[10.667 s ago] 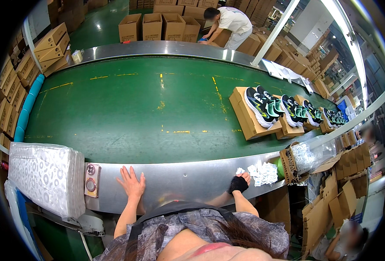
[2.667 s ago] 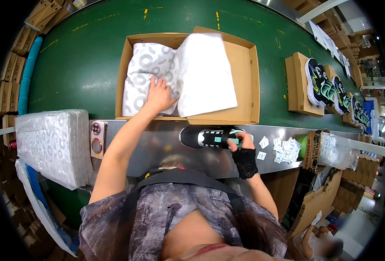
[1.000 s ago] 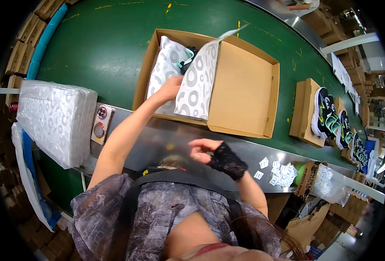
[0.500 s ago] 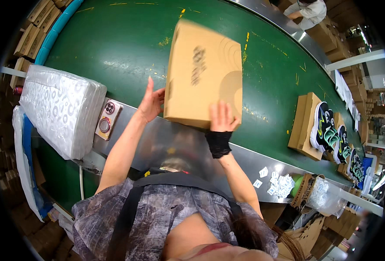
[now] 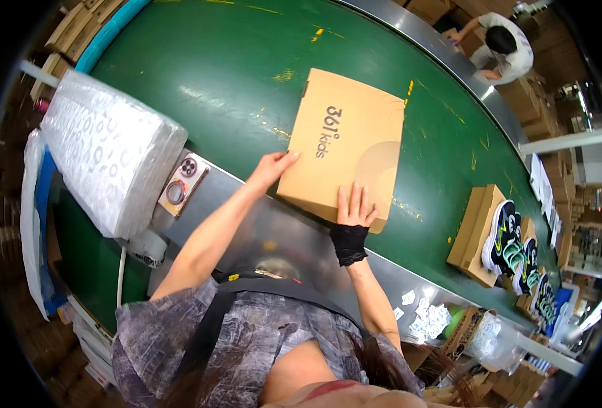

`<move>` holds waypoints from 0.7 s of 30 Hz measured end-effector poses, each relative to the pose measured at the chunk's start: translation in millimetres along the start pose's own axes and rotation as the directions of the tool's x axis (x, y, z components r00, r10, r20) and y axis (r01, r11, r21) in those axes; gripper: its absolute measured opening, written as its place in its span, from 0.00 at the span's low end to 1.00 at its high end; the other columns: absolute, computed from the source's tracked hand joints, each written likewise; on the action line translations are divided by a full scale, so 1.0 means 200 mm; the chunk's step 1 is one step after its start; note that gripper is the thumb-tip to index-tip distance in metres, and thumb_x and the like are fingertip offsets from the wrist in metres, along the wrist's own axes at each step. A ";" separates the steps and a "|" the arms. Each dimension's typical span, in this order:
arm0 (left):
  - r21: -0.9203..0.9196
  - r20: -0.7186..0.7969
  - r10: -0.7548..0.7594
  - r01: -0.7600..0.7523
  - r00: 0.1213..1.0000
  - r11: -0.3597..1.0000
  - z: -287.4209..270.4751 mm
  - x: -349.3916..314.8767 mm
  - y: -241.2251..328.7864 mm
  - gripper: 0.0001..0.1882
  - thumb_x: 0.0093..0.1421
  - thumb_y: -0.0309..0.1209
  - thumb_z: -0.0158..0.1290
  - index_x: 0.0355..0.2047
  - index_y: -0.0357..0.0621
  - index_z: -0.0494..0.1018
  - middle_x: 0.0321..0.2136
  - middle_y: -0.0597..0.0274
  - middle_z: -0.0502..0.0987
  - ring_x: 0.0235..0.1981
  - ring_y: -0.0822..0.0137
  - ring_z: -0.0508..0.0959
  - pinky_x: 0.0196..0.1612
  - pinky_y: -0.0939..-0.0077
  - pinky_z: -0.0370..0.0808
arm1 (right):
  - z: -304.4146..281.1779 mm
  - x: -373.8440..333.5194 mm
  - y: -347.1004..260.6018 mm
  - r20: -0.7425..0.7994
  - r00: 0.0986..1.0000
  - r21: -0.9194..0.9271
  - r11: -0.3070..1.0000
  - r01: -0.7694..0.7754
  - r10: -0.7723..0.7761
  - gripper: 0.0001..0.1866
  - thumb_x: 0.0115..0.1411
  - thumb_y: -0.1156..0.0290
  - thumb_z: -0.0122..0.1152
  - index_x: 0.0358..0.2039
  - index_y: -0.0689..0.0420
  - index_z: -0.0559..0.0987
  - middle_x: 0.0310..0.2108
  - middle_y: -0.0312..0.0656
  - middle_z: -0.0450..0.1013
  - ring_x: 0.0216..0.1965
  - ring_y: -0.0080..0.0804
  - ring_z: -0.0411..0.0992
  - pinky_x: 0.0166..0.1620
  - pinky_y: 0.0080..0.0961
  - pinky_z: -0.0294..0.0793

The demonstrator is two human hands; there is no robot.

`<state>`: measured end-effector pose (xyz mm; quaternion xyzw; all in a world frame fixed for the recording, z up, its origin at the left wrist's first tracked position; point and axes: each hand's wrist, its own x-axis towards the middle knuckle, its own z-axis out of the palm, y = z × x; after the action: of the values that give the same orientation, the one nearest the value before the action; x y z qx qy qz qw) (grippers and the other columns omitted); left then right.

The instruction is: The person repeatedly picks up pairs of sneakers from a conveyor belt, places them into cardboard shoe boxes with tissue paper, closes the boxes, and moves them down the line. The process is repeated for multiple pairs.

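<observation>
A closed brown cardboard shoebox with dark print on its lid lies flat on the green belt, in front of me. My left hand touches the lid's left edge with its fingertips, the fingers reaching out over the rim. On the lid's near right corner rests my right hand, fingers spread and flat; a black band wraps its wrist. Neither hand is closed around anything. The box's far side is hidden.
A plastic-wrapped stack and a phone lie to the left. Small white packets sit on the metal edge at right. Beyond them, sneakers rest on open boxes. Across the belt is another person.
The shoebox has come nearer and to the right in view and now lies still. My left hand has moved from beside it onto its left edge; my right hand stays on the near corner.
</observation>
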<state>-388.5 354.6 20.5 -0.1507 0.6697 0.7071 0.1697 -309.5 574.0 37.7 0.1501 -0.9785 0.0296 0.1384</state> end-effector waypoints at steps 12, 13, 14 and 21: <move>-0.605 0.203 0.154 0.001 0.967 0.796 -0.19 -0.81 0.18 0.25 0.53 0.43 0.46 0.44 0.36 0.67 0.39 0.58 0.73 0.38 0.69 0.74 0.40 0.75 0.72 | -0.68 -0.07 -0.06 -0.353 0.848 -0.092 0.917 0.389 -0.395 0.21 0.48 0.79 0.50 0.46 0.55 0.69 0.49 0.50 0.65 0.52 0.43 0.63 0.52 0.47 0.53; -0.625 0.138 0.223 -0.090 0.965 0.775 -0.27 -0.92 0.15 0.24 0.54 0.43 0.46 0.44 0.35 0.68 0.38 0.57 0.73 0.37 0.69 0.74 0.38 0.75 0.73 | -0.72 -0.09 -0.08 -0.436 0.841 0.091 0.914 0.396 -0.321 0.22 0.49 0.79 0.50 0.47 0.56 0.67 0.51 0.51 0.62 0.53 0.43 0.62 0.52 0.45 0.55; -0.633 0.070 0.286 -0.179 0.955 0.753 -0.36 -1.04 0.12 0.24 0.54 0.43 0.47 0.43 0.35 0.68 0.37 0.57 0.74 0.36 0.69 0.75 0.37 0.75 0.73 | -0.75 -0.12 -0.09 -0.496 0.838 0.278 0.872 0.402 -0.228 0.23 0.51 0.79 0.50 0.49 0.57 0.65 0.53 0.52 0.59 0.54 0.44 0.60 0.51 0.43 0.57; -0.518 -0.631 0.397 -0.743 0.666 0.424 -0.89 -1.65 0.00 0.19 0.55 0.47 0.42 0.37 0.46 0.69 0.37 0.61 0.74 0.38 0.64 0.74 0.40 0.66 0.72 | -0.40 -0.51 0.29 -0.094 0.970 0.497 0.855 -0.148 0.223 0.25 0.49 0.82 0.51 0.50 0.61 0.64 0.52 0.50 0.58 0.43 0.38 0.66 0.46 0.32 0.65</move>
<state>-95.0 164.5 156.1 -0.1086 0.3474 0.8777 -0.3117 -212.5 666.2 85.5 0.0821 -0.9364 0.2988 0.1650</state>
